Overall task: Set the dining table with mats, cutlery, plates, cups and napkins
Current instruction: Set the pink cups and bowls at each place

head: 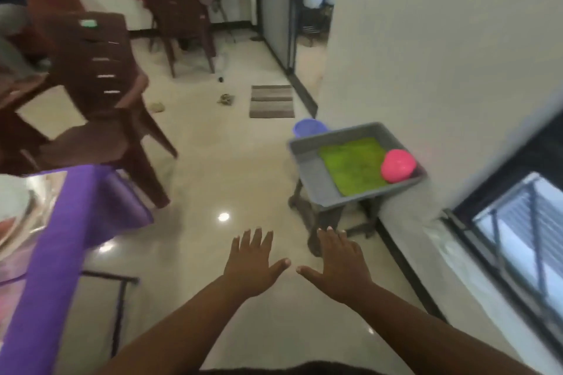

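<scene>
My left hand (254, 265) and my right hand (338, 265) are stretched out flat over the floor, palms down, fingers spread, holding nothing. To the right stands a grey tray (307, 161) on a low stand against the wall. In it lie a green mat (353, 166) and a pink cup (397, 165) on its side. A blue bowl (307, 128) peeks out behind the tray. The dining table (54, 222) with a purple cloth edge shows at the left. A white plate (13, 198) sits on it, partly cut off.
Brown plastic chairs (100, 100) stand by the table at the left, another (179, 18) farther back with a person in pink sitting. A striped doormat (271, 101) lies by a doorway. A white wall (426, 70) and a dark window frame (502, 237) are at the right.
</scene>
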